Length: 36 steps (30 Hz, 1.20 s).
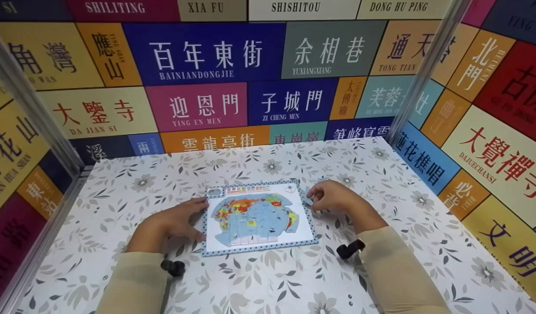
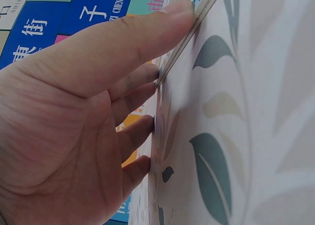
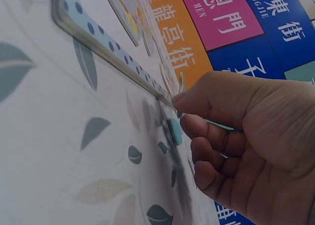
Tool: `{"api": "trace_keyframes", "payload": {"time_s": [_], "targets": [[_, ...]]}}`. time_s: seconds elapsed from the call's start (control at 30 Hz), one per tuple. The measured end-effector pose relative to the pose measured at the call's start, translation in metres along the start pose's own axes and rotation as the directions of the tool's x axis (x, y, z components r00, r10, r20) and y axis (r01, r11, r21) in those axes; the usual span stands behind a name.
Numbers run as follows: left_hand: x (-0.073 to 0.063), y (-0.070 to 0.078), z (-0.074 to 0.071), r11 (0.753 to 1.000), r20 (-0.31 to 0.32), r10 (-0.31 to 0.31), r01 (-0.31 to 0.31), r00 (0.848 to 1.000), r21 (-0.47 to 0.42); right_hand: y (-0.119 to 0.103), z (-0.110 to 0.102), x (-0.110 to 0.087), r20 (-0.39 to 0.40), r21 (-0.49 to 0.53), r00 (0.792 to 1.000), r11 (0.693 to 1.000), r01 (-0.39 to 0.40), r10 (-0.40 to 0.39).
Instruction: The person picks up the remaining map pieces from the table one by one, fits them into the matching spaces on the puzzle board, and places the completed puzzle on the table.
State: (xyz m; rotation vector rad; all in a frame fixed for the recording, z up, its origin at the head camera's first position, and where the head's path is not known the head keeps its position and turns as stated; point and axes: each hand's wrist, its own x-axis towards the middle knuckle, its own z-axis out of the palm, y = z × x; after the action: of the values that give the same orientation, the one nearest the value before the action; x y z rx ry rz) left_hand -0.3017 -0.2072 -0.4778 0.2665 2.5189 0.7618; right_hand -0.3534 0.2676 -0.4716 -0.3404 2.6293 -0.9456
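A world map jigsaw puzzle lies flat in a board with a blue dotted border, its colourful land pieces clustered in the upper part. My left hand rests at the board's left edge; in the left wrist view its thumb touches the rim and the other fingers extend loosely along the side. At the board's upper right edge, my right hand pinches a small, thin puzzle piece between thumb and forefinger, mostly hidden by the fingertips. A light blue piece lies on the table beside the right fingers.
A white tablecloth with grey leaves and flowers covers the table. Colourful panels with Chinese place names form a back wall and side walls, joined by metal corner posts. Dark wrist devices sit at both sleeves.
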Motion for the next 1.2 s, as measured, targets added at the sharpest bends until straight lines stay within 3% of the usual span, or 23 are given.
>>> {"api": "trace_keyframes", "payload": {"time_s": [0.47,0.77,1.0,1.2], "targets": [[-0.001,0.001,0.0,1.0,-0.002,-0.005,0.005,1.0,-0.006,-0.02,0.018,0.005,-0.033,-0.006,0.999,1.0,0.008,-0.008],[-0.002,0.001,-0.001,1.0,-0.004,-0.001,0.001,1.0,-0.008,-0.028,0.024,0.005,-0.001,-0.008,1.0,1.0,-0.007,0.007],[0.001,-0.001,-0.001,0.999,-0.006,0.022,-0.021,1.0,0.039,-0.029,0.029,0.005,0.03,-0.026,0.999,0.999,0.035,-0.034],[0.001,-0.001,0.0,1.0,-0.008,-0.003,0.003,1.0,0.03,-0.029,0.033,0.006,0.029,-0.019,1.0,1.0,-0.012,0.012]]}}
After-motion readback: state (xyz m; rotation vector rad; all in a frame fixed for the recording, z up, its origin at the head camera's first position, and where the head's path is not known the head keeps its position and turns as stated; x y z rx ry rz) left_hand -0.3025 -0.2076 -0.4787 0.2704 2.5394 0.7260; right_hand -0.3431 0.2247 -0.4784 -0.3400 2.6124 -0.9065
